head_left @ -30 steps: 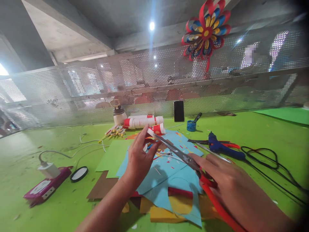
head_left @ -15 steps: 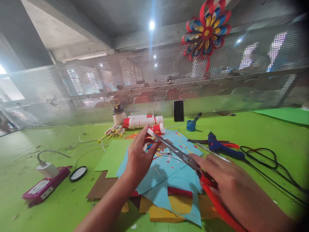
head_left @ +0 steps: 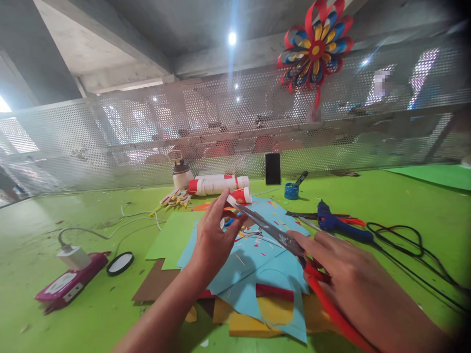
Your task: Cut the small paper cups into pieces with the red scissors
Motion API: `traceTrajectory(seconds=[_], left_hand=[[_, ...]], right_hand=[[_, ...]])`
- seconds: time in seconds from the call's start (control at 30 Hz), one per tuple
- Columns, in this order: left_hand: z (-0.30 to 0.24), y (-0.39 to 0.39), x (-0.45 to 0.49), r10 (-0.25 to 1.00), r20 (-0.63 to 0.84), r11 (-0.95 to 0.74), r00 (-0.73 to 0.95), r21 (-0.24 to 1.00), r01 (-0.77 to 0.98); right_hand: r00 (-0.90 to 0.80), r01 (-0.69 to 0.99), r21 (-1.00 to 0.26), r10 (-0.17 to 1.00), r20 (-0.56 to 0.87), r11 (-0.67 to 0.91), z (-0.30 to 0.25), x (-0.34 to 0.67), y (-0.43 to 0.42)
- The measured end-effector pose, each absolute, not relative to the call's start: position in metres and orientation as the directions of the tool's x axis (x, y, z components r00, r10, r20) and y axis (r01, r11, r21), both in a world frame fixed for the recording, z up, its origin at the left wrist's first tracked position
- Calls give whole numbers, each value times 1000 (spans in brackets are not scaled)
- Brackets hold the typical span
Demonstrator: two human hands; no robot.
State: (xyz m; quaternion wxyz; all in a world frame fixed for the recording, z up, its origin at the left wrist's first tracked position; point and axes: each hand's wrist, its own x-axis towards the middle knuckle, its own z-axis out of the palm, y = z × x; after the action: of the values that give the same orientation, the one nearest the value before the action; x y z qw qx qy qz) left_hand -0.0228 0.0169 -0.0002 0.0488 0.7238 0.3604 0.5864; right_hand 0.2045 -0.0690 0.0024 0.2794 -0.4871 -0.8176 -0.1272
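Blades at the white piece, cutting apparently under way

Left of centre on the green bench (head_left: 91, 321), a small heap of yellow-and-white pieces (head_left: 175, 200) lies below the stacked cups (head_left: 221, 185); they look already shaped, though too small to tell for sure. Further right, coloured scraps (head_left: 262, 254) strewn over the blue sheets (head_left: 246, 277) suggest a good deal of snipping is done. The cut at the fingertips looks unfinished: the piece there has not been let go, and how deep the blades have gone cannot be told.

The left hand (head_left: 211, 235) is partly closed, its fingertips gripping a white piece (head_left: 231, 200) above the sheets, in front of a red-and-white cup (head_left: 243, 196). That piece is small, pale and narrow, mostly hidden by the fingers. The scissors (head_left: 274, 233) meet it with their tips, long grey metal blades slanting down to red handles; any gap between the blades is hard to make out. The right hand (head_left: 346, 269) is curled around those handles.
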Motion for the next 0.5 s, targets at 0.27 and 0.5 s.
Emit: traceTrajectory(seconds=[0.27, 0.5], left_hand=[[-1, 17, -22, 566, 821, -744, 74, 470, 475], [-2, 20, -23, 542, 835, -757, 94, 437, 485]], right_hand=[[-383, 867, -40, 715, 585, 497, 3, 206, -70], [-379, 883, 10, 701, 604, 469, 2, 207, -70]])
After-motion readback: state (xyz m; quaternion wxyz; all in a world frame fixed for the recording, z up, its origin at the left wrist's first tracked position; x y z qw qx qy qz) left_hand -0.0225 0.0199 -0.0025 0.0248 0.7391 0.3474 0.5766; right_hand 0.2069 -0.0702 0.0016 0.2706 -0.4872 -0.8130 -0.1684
